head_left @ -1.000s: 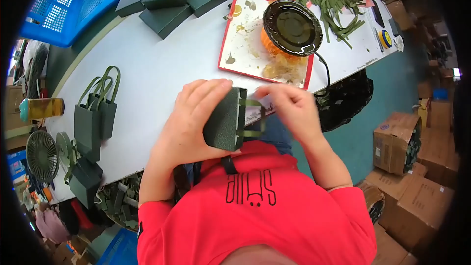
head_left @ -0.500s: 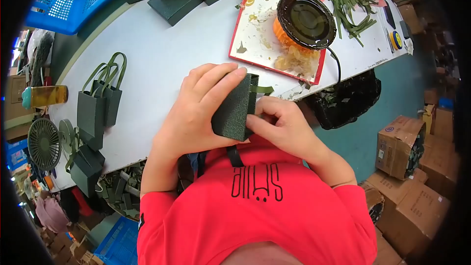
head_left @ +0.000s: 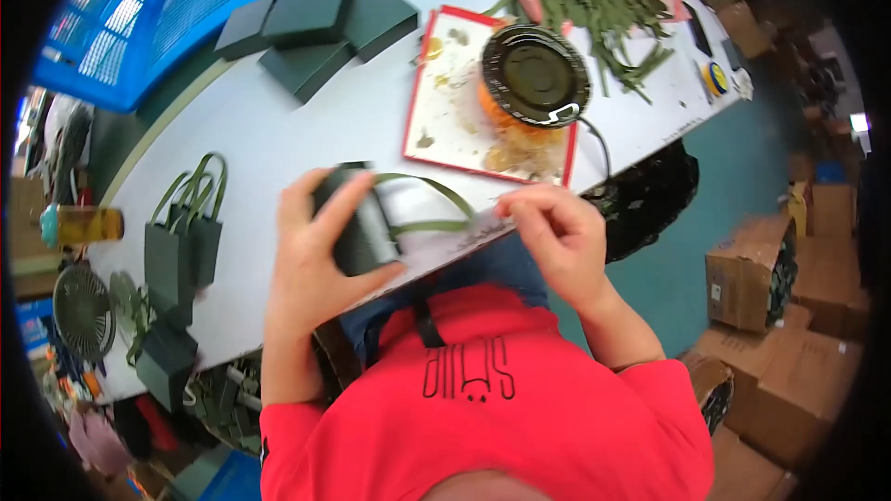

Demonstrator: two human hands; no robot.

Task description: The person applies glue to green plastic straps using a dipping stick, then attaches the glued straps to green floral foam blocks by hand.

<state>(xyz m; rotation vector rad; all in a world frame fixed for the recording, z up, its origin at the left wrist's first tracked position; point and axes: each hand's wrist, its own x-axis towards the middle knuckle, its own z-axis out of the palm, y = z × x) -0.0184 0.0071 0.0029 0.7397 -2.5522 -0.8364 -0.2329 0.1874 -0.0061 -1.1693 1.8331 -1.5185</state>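
Observation:
My left hand (head_left: 320, 255) grips a small dark green paper bag (head_left: 357, 223) by its sides, over the near edge of the white table. A green ribbon handle (head_left: 432, 184) loops out of the bag's open end to the right. My right hand (head_left: 564, 237) is just right of the loop, apart from it, with thumb and fingers curled together. Whatever they may hold is too small to make out. Finished-looking dark green bags with ribbon handles (head_left: 181, 255) stand at the table's left.
A red-rimmed white tray (head_left: 408, 121) carries a black round pan (head_left: 535, 74) of dark liquid, with a cord. Green ribbon strips (head_left: 603, 5) lie at the back right. Dark green boxes (head_left: 311, 14) are stacked by a blue crate (head_left: 176, 23). Cartons (head_left: 752, 269) stand on the floor at right.
My left hand has moved left with the bag. My right hand has come away from the bag to the right, and the ribbon loop now shows. The view has shifted.

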